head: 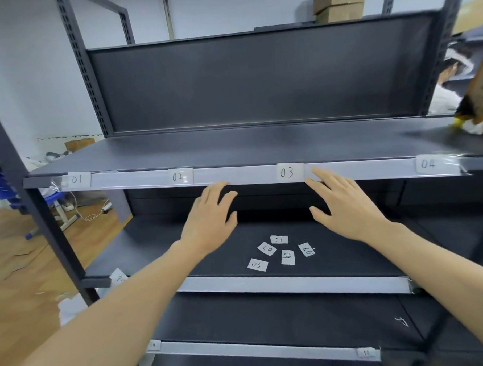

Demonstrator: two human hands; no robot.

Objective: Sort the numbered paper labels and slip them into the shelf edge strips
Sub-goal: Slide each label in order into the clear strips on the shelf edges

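Paper labels [288,257] loose on middle shelf [154,242], lower centre of frame, below and between left hand [208,220] and right hand [346,208]. Label 05 [257,265] nearer left hand. Both grips apart, empty, by top strip [248,173].

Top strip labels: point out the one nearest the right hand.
Label 03, just left of the right hand, almost at its fingertips. Label 04 sits far to the right; label 01 and label 02 lie past the left hand.
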